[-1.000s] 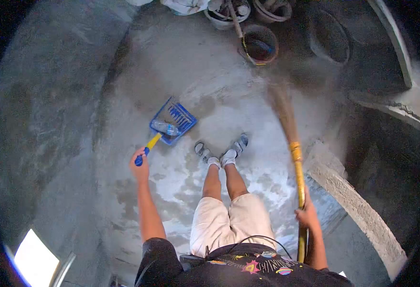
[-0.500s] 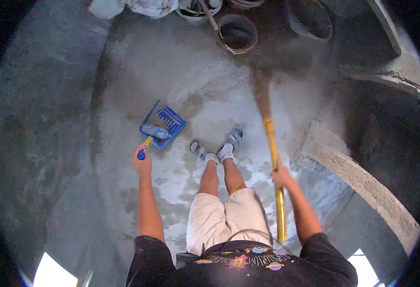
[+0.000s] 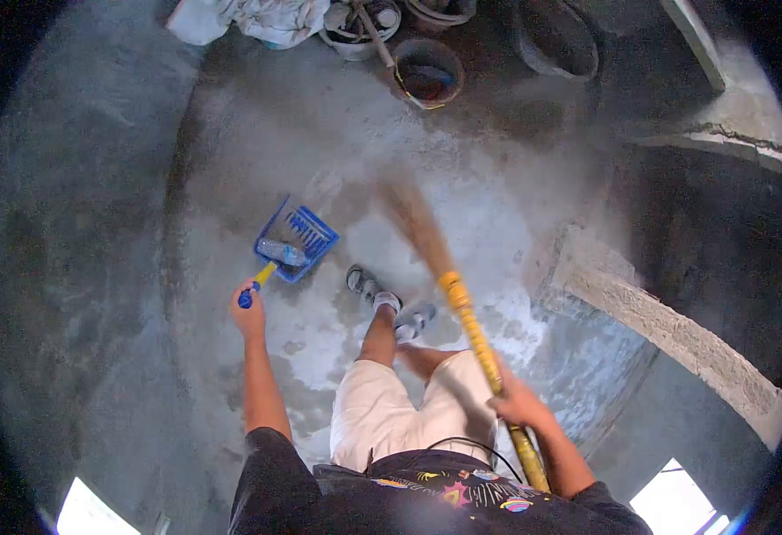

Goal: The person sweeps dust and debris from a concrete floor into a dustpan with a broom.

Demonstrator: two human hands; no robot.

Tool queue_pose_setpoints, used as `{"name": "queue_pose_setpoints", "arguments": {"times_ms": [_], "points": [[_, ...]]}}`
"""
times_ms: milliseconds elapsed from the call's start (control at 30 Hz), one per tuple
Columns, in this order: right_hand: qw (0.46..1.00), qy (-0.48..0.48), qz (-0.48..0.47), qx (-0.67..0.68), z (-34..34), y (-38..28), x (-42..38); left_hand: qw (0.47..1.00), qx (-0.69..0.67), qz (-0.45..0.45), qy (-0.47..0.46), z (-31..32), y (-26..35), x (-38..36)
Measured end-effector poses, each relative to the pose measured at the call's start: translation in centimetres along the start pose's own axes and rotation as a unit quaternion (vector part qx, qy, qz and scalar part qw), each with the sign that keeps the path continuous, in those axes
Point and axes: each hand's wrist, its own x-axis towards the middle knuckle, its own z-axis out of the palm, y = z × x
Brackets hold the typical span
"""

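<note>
My left hand (image 3: 248,309) is closed round the blue and yellow handle of a blue dustpan (image 3: 309,234). A clear plastic bottle (image 3: 280,252) lies in the pan. My right hand (image 3: 520,403) grips the yellow handle of a long broom (image 3: 464,308), which slants up and left across the front of me. The broom's brown bristles are blurred and stand over the grey floor, to the right of the dustpan and apart from it.
Buckets (image 3: 428,73) stand at the far side beside white sacks (image 3: 275,20), with a large round tub (image 3: 556,40) to their right. A low, rough concrete ledge (image 3: 676,330) curves along the right. My sandalled feet are between dustpan and broom.
The broom has swung left, its bristles now nearer the dustpan, and my right hand has come lower. My left hand and the dustpan shifted slightly left. My right foot has moved back.
</note>
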Motion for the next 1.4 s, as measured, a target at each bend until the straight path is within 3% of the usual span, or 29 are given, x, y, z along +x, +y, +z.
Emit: {"name": "queue_pose_setpoints", "arguments": {"times_ms": [67, 133, 200, 333, 400, 433, 467, 533, 567, 600, 667, 733, 800, 933, 1000, 1033, 1067, 1133, 1200, 1233, 1300, 1400], "points": [[0.996, 0.09, 0.027, 0.006, -0.8, 3.0, 0.6, 1.0, -0.028, -0.008, 0.01, -2.0, -1.0, -0.7], [0.979, 0.126, 0.153, 0.055, -3.7, 1.1, 1.4, 0.998, -0.055, -0.015, 0.021, -3.7, -1.8, -1.8], [0.969, 0.223, 0.069, 0.084, -5.0, 7.7, 5.4, 0.999, -0.032, 0.0, 0.027, -4.6, -1.9, -3.8], [0.955, 0.285, 0.042, 0.065, -5.6, 10.2, 13.6, 0.999, 0.014, 0.001, 0.037, -5.6, -4.5, -6.8], [0.967, 0.221, 0.122, -0.036, -1.2, 13.1, 17.7, 0.998, 0.032, 0.011, 0.045, -6.4, -5.1, -8.1], [0.98, 0.172, 0.092, -0.023, 2.6, 12.6, 17.1, 0.998, 0.033, 0.011, 0.049, -6.6, -5.8, -9.1], [0.978, 0.121, 0.121, -0.12, 6.5, 11.7, 16.8, 0.995, 0.077, -0.002, 0.067, -6.8, -6.9, -10.1], [0.98, 0.046, 0.063, -0.183, 15.1, 10.5, 13.4, 0.989, 0.121, -0.015, 0.089, -7.2, -8.4, -11.9], [0.982, 0.073, -0.037, -0.168, 20.1, 11.4, 11.5, 0.991, 0.098, -0.019, 0.085, -7.4, -9.0, -12.4], [0.986, 0.03, -0.025, -0.163, 23.0, 9.0, 8.6, 0.994, 0.076, -0.022, 0.081, -7.7, -9.5, -12.6], [0.985, -0.028, -0.043, -0.166, 26.3, 3.4, 1.8, 0.994, 0.058, -0.026, 0.083, -7.6, -10.4, -12.3], [0.98, -0.043, -0.076, -0.177, 29.1, 1.6, -1.4, 0.995, 0.039, -0.031, 0.087, -8.1, -10.9, -12.2], [0.965, -0.126, -0.053, -0.223, 31.1, 0.3, -3.2, 0.996, -0.001, -0.025, 0.09, -9.5, -10.9, -11.8], [0.973, -0.115, -0.043, -0.193, 30.5, -2.5, -7.6, 0.994, -0.043, -0.035, 0.096, -14.2, -13.1, -11.5], [0.982, -0.032, 0.007, -0.187, 29.8, -2.7, -8.0, 0.994, 0.035, 0.023, 0.1, -17.6, -16.8, -11.1], [0.986, 0.002, 0.002, -0.164, 29.3, -3.2, -7.7, 0.994, 0.034, 0.023, 0.102, -19.6, -18.4, -11.5], [0.989, 0.036, -0.001, -0.142, 28.5, -3.8, -7.3, 0.993, -0.042, -0.031, 0.11, -21.6, -19.9, -12.5], [0.972, 0.144, -0.118, -0.14, 27.0, -4.2, -3.1, 0.982, -0.119, -0.088, 0.118, -24.5, -20.9, -12.3], [0.988, 0.135, -0.022, -0.068, 25.3, -9.9, 1.3, 0.967, -0.168, -0.099, 0.161, -27.8, -19.2, -11.4], [0.98, 0.173, -0.042, -0.091, 25.2, -10.4, 4.5, 0.967, -0.169, -0.101, 0.162, -28.9, -20.5, -10.9], [0.969, 0.21, -0.061, -0.116, 28.4, -10.0, 9.7, 0.971, -0.142, -0.099, 0.165, -30.8, -24.3, -10.0], [0.976, 0.137, -0.007, -0.172, 35.6, -11.3, 13.2, 0.976, -0.105, -0.038, 0.185, -31.6, -30.3, -9.6]]}}
